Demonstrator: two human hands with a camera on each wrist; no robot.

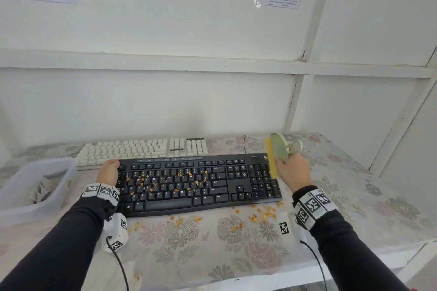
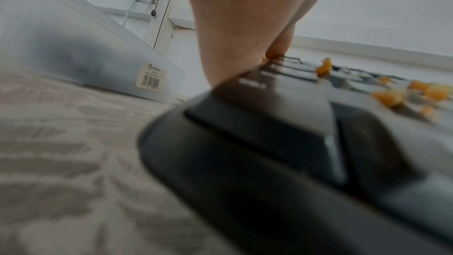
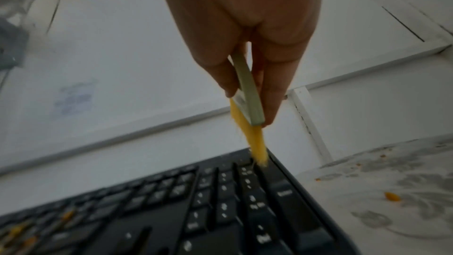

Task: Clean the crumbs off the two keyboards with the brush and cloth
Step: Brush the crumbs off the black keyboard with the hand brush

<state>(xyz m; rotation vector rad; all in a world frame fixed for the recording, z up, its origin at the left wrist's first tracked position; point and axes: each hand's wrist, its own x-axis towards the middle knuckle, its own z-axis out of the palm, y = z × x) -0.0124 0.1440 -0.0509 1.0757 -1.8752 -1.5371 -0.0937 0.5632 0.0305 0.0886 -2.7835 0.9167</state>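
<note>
A black keyboard (image 1: 201,184) lies near me on the flowered tablecloth, with orange crumbs (image 1: 165,184) scattered over its letter keys. My left hand (image 1: 109,172) grips its left end (image 2: 245,123). My right hand (image 1: 293,170) holds a green brush (image 1: 280,146) with yellow bristles (image 1: 271,158) over the number pad. In the right wrist view the fingers pinch the brush (image 3: 247,88), and its bristles (image 3: 257,143) touch the keyboard (image 3: 220,210) at its far right corner. A white keyboard (image 1: 144,149) lies behind the black one.
A clear plastic bin (image 1: 35,186) with a crumpled cloth (image 1: 41,190) stands at the left, close to my left hand. More crumbs (image 1: 260,215) lie on the tablecloth (image 1: 212,243) in front of the black keyboard. White walls close off the back and right.
</note>
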